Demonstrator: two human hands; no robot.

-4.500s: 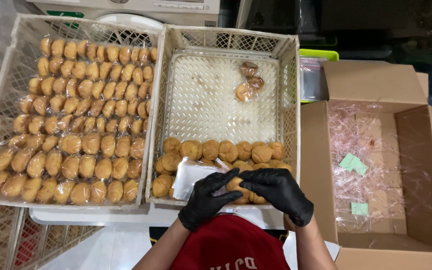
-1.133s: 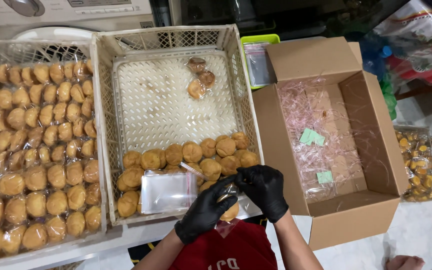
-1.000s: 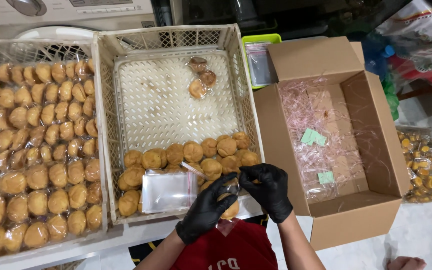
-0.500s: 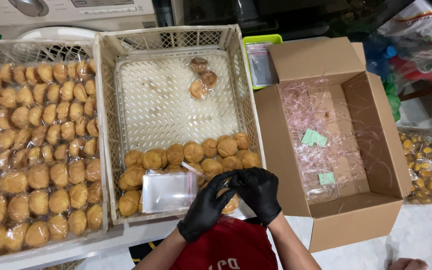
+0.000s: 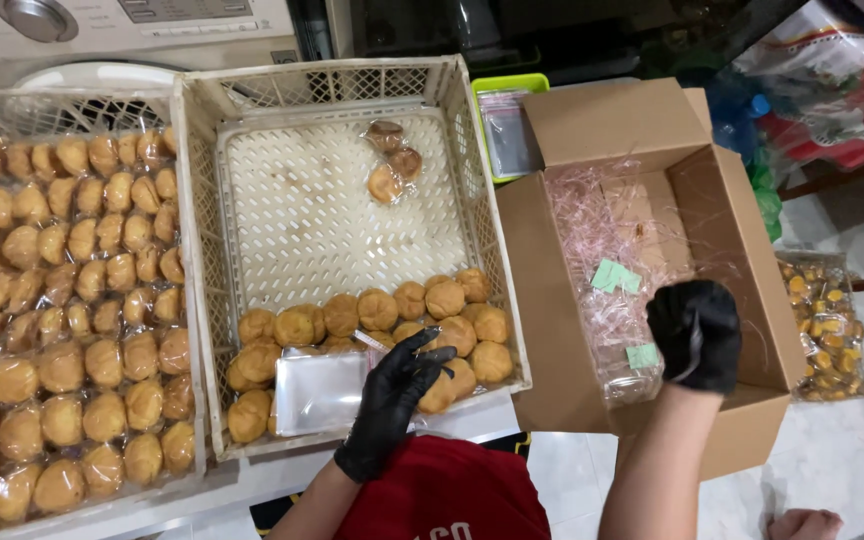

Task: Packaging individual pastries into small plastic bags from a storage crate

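Observation:
My left hand, in a black glove, lies in the middle white crate, next to a stack of clear bags. Its thumb and fingers pinch a round golden pastry at the front of the loose pastry rows. My right hand, also gloved, hangs curled over the open cardboard box, just above the clear and pink plastic packets and green slips. Its back faces me, so whatever its fingers may hold is hidden.
A left crate is packed with several bagged pastries. Three bagged pastries lie at the back of the middle crate. A green tray of bags sits behind the box. A bag of small yellow pieces lies on the floor at right.
My right hand has left the pastry that both hands held and swung right over the cardboard box. My left hand stays at the crate's front. Earlier, the view shifted right.

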